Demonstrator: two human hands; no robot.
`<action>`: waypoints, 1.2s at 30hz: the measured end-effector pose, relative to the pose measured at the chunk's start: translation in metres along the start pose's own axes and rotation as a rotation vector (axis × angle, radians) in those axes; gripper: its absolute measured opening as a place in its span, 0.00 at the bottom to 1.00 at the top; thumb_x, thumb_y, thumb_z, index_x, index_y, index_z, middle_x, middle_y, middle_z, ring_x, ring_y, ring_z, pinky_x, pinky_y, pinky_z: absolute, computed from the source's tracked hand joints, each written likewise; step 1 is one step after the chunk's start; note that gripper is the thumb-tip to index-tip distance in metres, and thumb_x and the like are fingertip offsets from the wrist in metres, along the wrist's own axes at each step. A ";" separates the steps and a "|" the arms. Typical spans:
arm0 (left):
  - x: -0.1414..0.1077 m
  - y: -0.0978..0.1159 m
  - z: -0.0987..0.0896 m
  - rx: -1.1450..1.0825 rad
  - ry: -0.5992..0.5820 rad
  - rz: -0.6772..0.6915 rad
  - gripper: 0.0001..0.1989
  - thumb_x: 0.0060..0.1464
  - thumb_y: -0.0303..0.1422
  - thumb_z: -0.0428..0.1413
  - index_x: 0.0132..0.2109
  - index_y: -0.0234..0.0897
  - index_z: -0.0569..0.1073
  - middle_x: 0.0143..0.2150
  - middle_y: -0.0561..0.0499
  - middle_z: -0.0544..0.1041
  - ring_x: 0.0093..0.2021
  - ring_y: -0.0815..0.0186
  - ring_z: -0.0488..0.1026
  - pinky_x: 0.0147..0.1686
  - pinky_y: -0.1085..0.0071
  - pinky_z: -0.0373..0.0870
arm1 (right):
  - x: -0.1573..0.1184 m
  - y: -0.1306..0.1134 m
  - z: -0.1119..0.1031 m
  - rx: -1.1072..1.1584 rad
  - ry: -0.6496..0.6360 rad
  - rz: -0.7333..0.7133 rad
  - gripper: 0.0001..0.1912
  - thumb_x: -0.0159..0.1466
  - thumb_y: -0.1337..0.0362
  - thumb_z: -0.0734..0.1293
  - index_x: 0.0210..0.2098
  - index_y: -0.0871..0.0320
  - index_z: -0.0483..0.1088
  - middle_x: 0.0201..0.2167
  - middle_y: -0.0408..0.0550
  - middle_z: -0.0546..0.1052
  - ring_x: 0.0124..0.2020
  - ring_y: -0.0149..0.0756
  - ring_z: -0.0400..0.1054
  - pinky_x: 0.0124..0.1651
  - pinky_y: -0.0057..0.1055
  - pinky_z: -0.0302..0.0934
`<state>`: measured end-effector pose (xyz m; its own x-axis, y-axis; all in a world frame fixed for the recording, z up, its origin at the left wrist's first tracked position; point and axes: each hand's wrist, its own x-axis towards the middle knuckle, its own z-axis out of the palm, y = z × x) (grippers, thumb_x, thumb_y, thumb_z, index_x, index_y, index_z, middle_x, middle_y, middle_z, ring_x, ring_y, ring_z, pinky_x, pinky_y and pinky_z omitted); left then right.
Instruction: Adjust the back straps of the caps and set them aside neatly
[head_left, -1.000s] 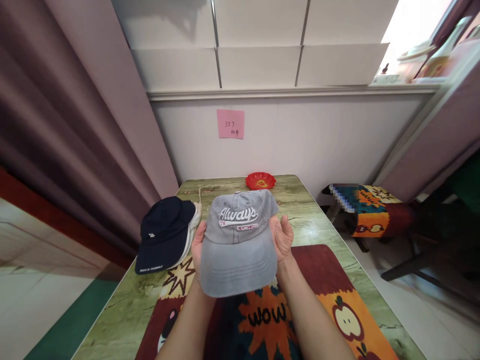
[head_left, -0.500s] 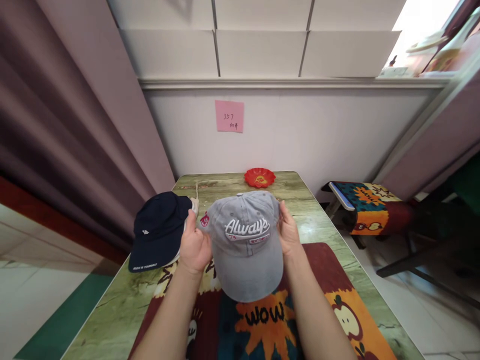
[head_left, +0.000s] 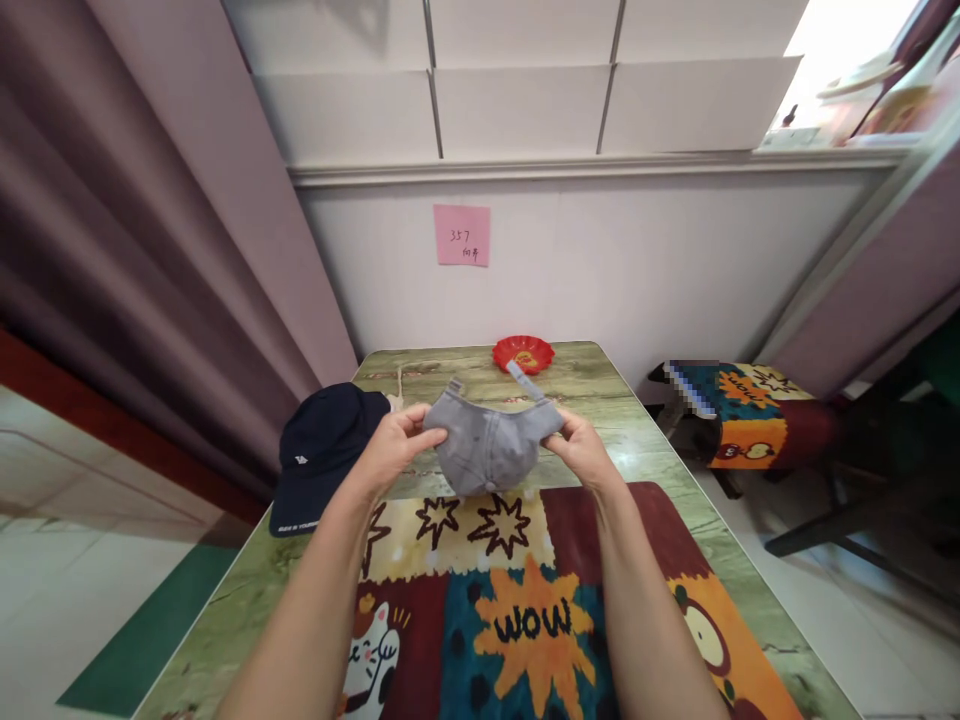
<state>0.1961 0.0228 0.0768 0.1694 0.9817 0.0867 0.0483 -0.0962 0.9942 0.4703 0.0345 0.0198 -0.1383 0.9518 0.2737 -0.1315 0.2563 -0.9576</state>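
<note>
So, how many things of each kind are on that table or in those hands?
Caps: 2, grey fabric cap, navy fabric cap
Dishes: 1, round red scalloped dish
Mats: 1, multicoloured patterned mat
Kind unclear: 1, beige item, mostly hidden
Total: 5

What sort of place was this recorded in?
Probably a room in a home, though that isn't certain: a long mauve fabric curtain hangs on the left, and a colourful cartoon-print mat lies on a rectangular green-brown wood-patterned table.
</note>
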 end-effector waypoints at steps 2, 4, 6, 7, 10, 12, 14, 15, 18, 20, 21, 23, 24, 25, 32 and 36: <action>-0.011 -0.017 0.002 0.052 -0.019 -0.049 0.11 0.42 0.36 0.68 0.34 0.36 0.80 0.32 0.49 0.81 0.33 0.60 0.76 0.36 0.69 0.72 | -0.003 0.002 -0.013 -0.109 -0.186 0.050 0.11 0.52 0.68 0.71 0.36 0.57 0.79 0.37 0.44 0.81 0.42 0.40 0.71 0.50 0.36 0.63; -0.020 -0.033 0.008 0.080 -0.042 -0.094 0.11 0.44 0.38 0.66 0.34 0.37 0.80 0.32 0.49 0.81 0.34 0.59 0.76 0.36 0.69 0.72 | -0.007 0.003 -0.023 -0.147 -0.361 0.142 0.14 0.52 0.66 0.73 0.40 0.57 0.78 0.37 0.44 0.80 0.40 0.40 0.71 0.45 0.34 0.64; -0.027 -0.043 0.014 0.092 -0.034 -0.120 0.12 0.47 0.40 0.65 0.35 0.37 0.80 0.33 0.49 0.81 0.34 0.60 0.75 0.35 0.70 0.71 | -0.010 0.003 -0.028 -0.167 -0.452 0.230 0.18 0.53 0.62 0.74 0.44 0.56 0.78 0.32 0.43 0.79 0.34 0.37 0.70 0.38 0.30 0.64; -0.030 -0.046 0.017 0.095 -0.015 -0.125 0.12 0.48 0.41 0.64 0.35 0.36 0.80 0.32 0.49 0.80 0.33 0.62 0.74 0.34 0.71 0.70 | -0.011 0.002 -0.029 -0.187 -0.467 0.253 0.16 0.55 0.59 0.73 0.43 0.56 0.78 0.29 0.42 0.78 0.31 0.35 0.69 0.35 0.29 0.62; -0.033 -0.048 0.024 0.110 0.044 -0.118 0.11 0.49 0.40 0.63 0.34 0.36 0.80 0.30 0.50 0.79 0.30 0.65 0.72 0.31 0.74 0.67 | -0.011 0.001 -0.023 -0.275 -0.463 0.249 0.15 0.61 0.52 0.68 0.30 0.57 0.78 0.22 0.40 0.73 0.26 0.30 0.63 0.30 0.26 0.56; -0.033 -0.046 0.027 0.128 0.051 -0.103 0.10 0.48 0.39 0.64 0.33 0.37 0.80 0.30 0.50 0.78 0.30 0.64 0.71 0.30 0.74 0.67 | -0.010 0.003 -0.015 -0.329 -0.452 0.251 0.19 0.61 0.50 0.67 0.24 0.59 0.76 0.20 0.40 0.72 0.23 0.29 0.61 0.27 0.25 0.53; -0.033 -0.042 0.030 0.165 0.066 -0.061 0.09 0.47 0.38 0.64 0.33 0.37 0.81 0.30 0.50 0.77 0.31 0.63 0.71 0.30 0.73 0.67 | -0.008 0.007 -0.005 -0.352 -0.427 0.263 0.17 0.58 0.51 0.70 0.24 0.59 0.76 0.19 0.40 0.71 0.21 0.27 0.59 0.24 0.25 0.50; -0.033 -0.040 0.031 0.201 0.095 -0.026 0.08 0.46 0.37 0.64 0.33 0.38 0.81 0.30 0.50 0.77 0.31 0.63 0.71 0.31 0.73 0.67 | -0.007 0.009 0.000 -0.342 -0.399 0.258 0.15 0.56 0.52 0.71 0.25 0.59 0.76 0.18 0.40 0.71 0.21 0.27 0.59 0.23 0.24 0.50; -0.034 -0.034 0.035 0.349 0.251 0.087 0.08 0.43 0.34 0.64 0.34 0.40 0.83 0.31 0.49 0.78 0.32 0.61 0.71 0.33 0.70 0.69 | -0.006 0.011 0.013 -0.236 -0.273 0.199 0.08 0.55 0.60 0.71 0.28 0.58 0.73 0.20 0.39 0.73 0.21 0.28 0.62 0.23 0.23 0.51; -0.035 -0.032 0.039 0.383 0.321 0.114 0.08 0.43 0.33 0.64 0.34 0.40 0.83 0.31 0.48 0.79 0.32 0.61 0.71 0.33 0.69 0.69 | -0.005 0.005 0.020 -0.108 -0.199 0.176 0.05 0.54 0.65 0.69 0.31 0.57 0.70 0.26 0.41 0.77 0.26 0.30 0.68 0.28 0.24 0.56; -0.035 -0.031 0.041 0.369 0.331 0.106 0.08 0.43 0.33 0.63 0.34 0.39 0.83 0.31 0.48 0.79 0.31 0.61 0.72 0.33 0.69 0.69 | -0.005 0.001 0.022 -0.035 -0.179 0.179 0.06 0.54 0.67 0.68 0.32 0.57 0.68 0.29 0.42 0.78 0.29 0.31 0.70 0.31 0.24 0.59; -0.035 -0.030 0.045 0.325 0.322 0.064 0.08 0.44 0.33 0.62 0.35 0.37 0.82 0.32 0.48 0.79 0.30 0.61 0.73 0.32 0.69 0.70 | -0.006 -0.009 0.026 0.102 -0.159 0.194 0.08 0.54 0.68 0.67 0.35 0.56 0.67 0.32 0.43 0.79 0.33 0.32 0.72 0.37 0.27 0.63; -0.034 -0.030 0.048 0.312 0.310 0.040 0.08 0.45 0.33 0.61 0.35 0.37 0.81 0.32 0.48 0.79 0.30 0.61 0.74 0.32 0.69 0.70 | -0.007 -0.014 0.027 0.152 -0.157 0.197 0.09 0.55 0.67 0.67 0.37 0.56 0.68 0.32 0.43 0.78 0.33 0.31 0.72 0.38 0.27 0.63; -0.034 -0.030 0.050 0.297 0.296 0.022 0.09 0.45 0.33 0.61 0.35 0.36 0.80 0.32 0.48 0.79 0.30 0.62 0.74 0.32 0.69 0.70 | -0.008 -0.017 0.028 0.186 -0.161 0.196 0.10 0.56 0.66 0.68 0.39 0.56 0.69 0.32 0.42 0.78 0.32 0.30 0.71 0.38 0.27 0.63; -0.036 -0.028 0.053 0.120 0.239 0.009 0.11 0.45 0.37 0.63 0.36 0.35 0.78 0.32 0.52 0.79 0.29 0.67 0.72 0.32 0.73 0.68 | -0.008 -0.009 0.044 0.223 -0.120 0.281 0.18 0.56 0.49 0.72 0.32 0.58 0.70 0.24 0.40 0.73 0.22 0.26 0.64 0.28 0.24 0.59; -0.038 -0.027 0.050 0.146 0.216 0.054 0.10 0.50 0.38 0.61 0.37 0.35 0.79 0.34 0.50 0.79 0.30 0.67 0.71 0.31 0.74 0.67 | -0.008 -0.004 0.061 0.264 -0.076 0.313 0.20 0.53 0.48 0.74 0.30 0.58 0.69 0.21 0.38 0.70 0.20 0.25 0.61 0.26 0.24 0.58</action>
<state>0.2379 -0.0203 0.0433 -0.0381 0.9852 0.1671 0.1887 -0.1571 0.9694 0.4123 0.0162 0.0268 -0.2826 0.9592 -0.0115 -0.3176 -0.1049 -0.9424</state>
